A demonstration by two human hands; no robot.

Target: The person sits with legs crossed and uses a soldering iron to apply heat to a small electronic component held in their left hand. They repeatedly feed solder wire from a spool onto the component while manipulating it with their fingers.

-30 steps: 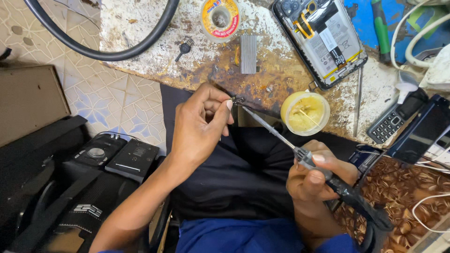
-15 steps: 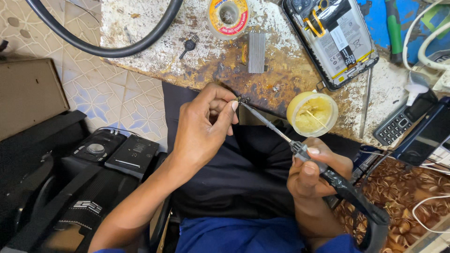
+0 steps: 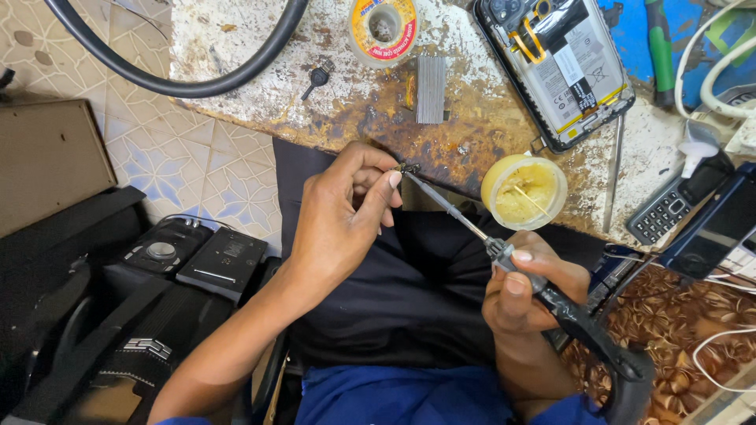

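The left hand [image 3: 342,216] pinches a tiny dark part [image 3: 407,168] at the worn bench edge [image 3: 346,118], steadying it for the thin metal-tipped, black-handled soldering iron [image 3: 504,256] grasped by the right hand [image 3: 528,287], beside the round yellow flux tub [image 3: 524,191].

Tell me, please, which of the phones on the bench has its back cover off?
The large smartphone at the bench's top, lying face down with its insides exposed; the small keypad phone and the dark phone at right look closed.

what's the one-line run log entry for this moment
left hand: pinches small part | right hand: grips soldering iron, tip at part | nearby: yellow flux tub, opened phone
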